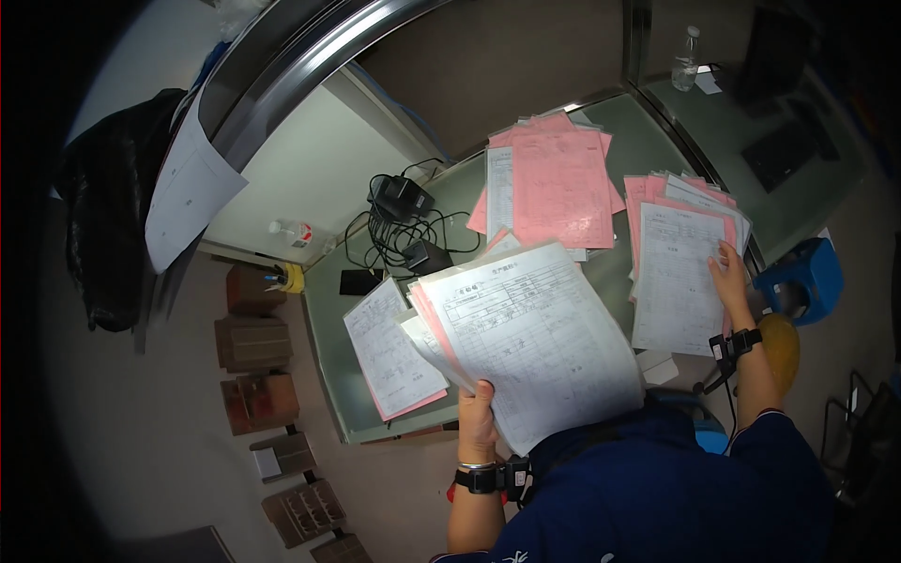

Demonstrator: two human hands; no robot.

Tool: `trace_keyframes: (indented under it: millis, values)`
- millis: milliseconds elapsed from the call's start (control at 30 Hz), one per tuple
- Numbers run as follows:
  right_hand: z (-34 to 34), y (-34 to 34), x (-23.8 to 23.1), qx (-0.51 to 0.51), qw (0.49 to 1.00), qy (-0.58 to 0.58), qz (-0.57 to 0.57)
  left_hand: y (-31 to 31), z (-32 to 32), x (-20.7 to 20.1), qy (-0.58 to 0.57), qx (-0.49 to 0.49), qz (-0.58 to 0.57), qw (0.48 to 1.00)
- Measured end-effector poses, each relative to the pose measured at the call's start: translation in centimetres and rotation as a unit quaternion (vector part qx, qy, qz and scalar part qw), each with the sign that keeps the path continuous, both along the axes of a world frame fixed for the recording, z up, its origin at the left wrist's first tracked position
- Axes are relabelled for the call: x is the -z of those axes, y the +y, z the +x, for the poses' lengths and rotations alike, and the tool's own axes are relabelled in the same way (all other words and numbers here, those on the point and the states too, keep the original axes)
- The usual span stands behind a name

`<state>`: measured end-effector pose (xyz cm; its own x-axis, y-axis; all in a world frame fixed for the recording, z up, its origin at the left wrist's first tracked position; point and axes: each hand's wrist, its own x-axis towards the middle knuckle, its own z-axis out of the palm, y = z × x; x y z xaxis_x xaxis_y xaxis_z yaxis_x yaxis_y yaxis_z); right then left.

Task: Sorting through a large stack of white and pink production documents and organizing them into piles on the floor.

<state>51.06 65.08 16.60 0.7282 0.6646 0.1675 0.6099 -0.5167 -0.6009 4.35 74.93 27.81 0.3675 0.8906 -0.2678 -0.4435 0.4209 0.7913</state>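
Observation:
My left hand [477, 413] is closed on the lower left edge of a thick stack of printed forms [540, 338], with pink sheets showing at its left side. The stack is lifted toward me and its lower edge bends. At the right, my right hand [728, 280] grips the right edge of a white form sheet [680, 272], fingertips on its face. Under that sheet lies a fanned pile of pink and white papers [638, 192]. Another pile with pink sheets [560, 192] on top lies at the far middle. A white form [394, 352] with a pink sheet beneath lies left of my stack.
Black adapters and tangled cables [404, 211] lie on the glass table [328, 385], near a dark phone-like slab [360, 281]. A bottle [293, 233] stands at the left edge. Cardboard boxes [258, 403] line the floor. A blue stool [812, 281] stands at the right, beside something yellow [781, 347].

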Motion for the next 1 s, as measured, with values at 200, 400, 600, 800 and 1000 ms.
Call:
trace_keyframes:
  millis: [200,400,600,800,1000]
  values:
    - [-16.8,4.9,-10.9,-0.245,0.769,0.589,0.033,-0.1,0.5,-0.3,0.012,0.002,0.0,1.0]
    - [-18.9,5.7,-13.8,-0.213,0.811,0.526,0.142,-0.3,0.6,-0.5,0.055,-0.028,0.001,0.998]
    - [-18.9,5.7,-13.2,-0.168,0.826,0.51,0.171,-0.2,1.1,-1.4,0.091,-0.029,0.016,0.995]
    - [-15.3,4.7,-11.4,-0.14,0.851,0.484,0.149,-0.3,0.9,-1.0,0.035,-0.053,-0.012,0.998]
    - [-3.3,1.2,-5.7,-0.063,0.873,0.437,0.208,-0.7,0.2,0.3,0.043,-0.025,-0.002,0.999]
